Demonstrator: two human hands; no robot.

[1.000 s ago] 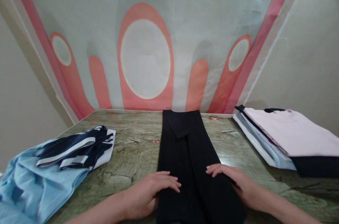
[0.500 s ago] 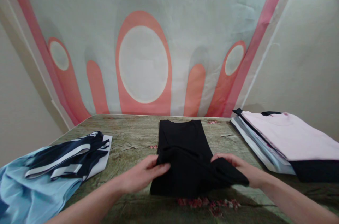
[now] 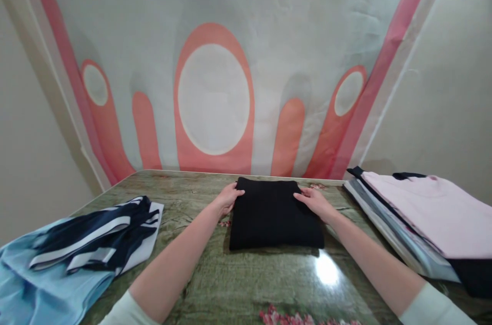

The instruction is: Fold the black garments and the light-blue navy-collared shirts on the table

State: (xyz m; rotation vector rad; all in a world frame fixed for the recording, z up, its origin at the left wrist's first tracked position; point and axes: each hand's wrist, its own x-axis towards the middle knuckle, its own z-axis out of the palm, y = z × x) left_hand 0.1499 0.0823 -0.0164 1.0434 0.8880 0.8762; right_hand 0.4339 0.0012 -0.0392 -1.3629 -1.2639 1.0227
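Observation:
A black shirt (image 3: 274,217), folded into a compact rectangle, lies flat on the table in front of me. My left hand (image 3: 229,198) grips its far left corner, thumb on top and fingers at the edge. At the far right corner my right hand (image 3: 314,203) holds the cloth the same way, thumb over the fabric. The undersides of the fingers are partly hidden by the cloth.
A loose heap with a navy striped garment (image 3: 103,232) and light blue cloth (image 3: 46,284) lies at the left. To the right stands a stack of folded clothes topped by a pink shirt (image 3: 434,212). The wood-patterned table (image 3: 215,284) ends at a printed wall.
The near part of the black shirt has been folded away from me over the rest, making it shorter. Both hands have moved forward to its far corners.

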